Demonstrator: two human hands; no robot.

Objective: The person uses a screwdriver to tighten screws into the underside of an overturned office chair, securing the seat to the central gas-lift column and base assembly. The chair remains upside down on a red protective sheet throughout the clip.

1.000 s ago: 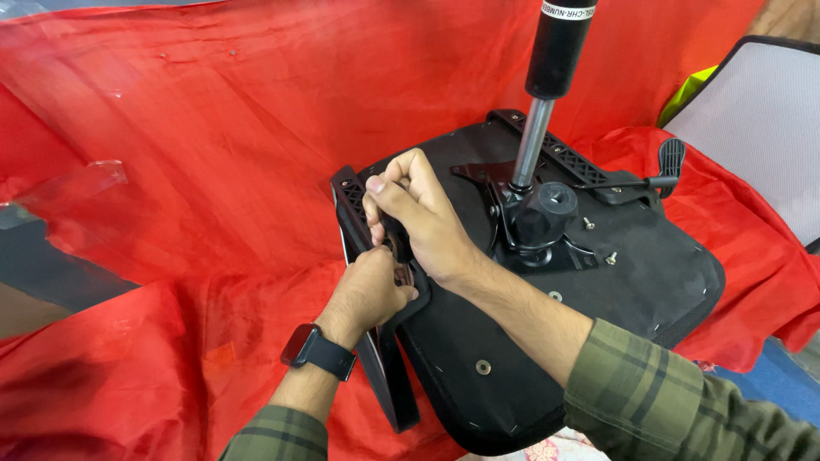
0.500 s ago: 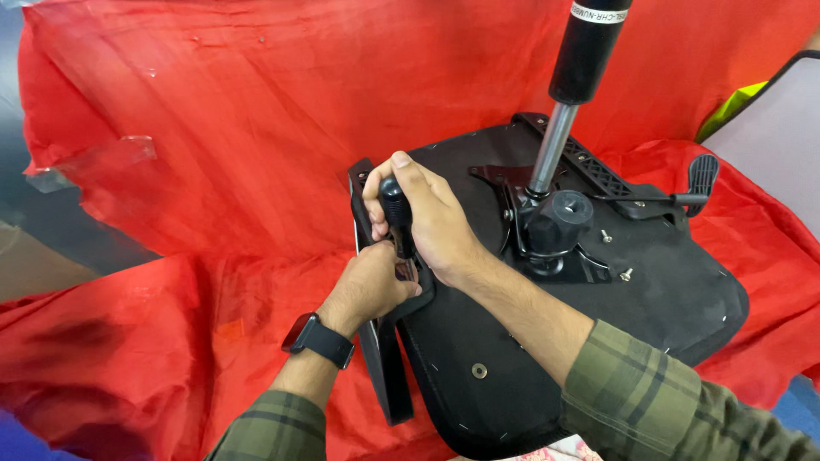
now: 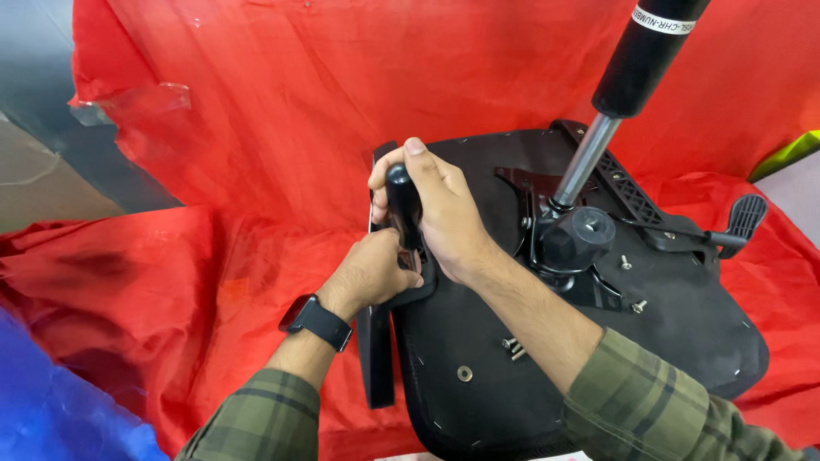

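An upturned black office chair seat point(image 3: 649, 341) lies on a red cloth point(image 3: 282, 128). Its gas cylinder point(image 3: 628, 81) sticks up from the mechanism plate point(image 3: 574, 243). My right hand point(image 3: 440, 209) grips a black tool handle point(image 3: 403, 205) held upright at the seat's left edge. My left hand point(image 3: 369, 271), with a black watch on the wrist, sits just below it, pinching at the armrest bracket point(image 3: 377, 346) where the tool tip meets it. What the left fingers hold is hidden.
Loose screws point(image 3: 512, 347) lie on the seat underside, and others point(image 3: 636, 305) sit near the mechanism. A lever with a paddle end point(image 3: 741, 220) juts out to the right. A blue sheet point(image 3: 51, 410) shows at lower left, and a grey floor point(image 3: 34, 94) at upper left.
The view has shifted, so the seat sits further right in frame. My right hand has turned and now shows the tool handle upright. My left hand stays at the bracket.
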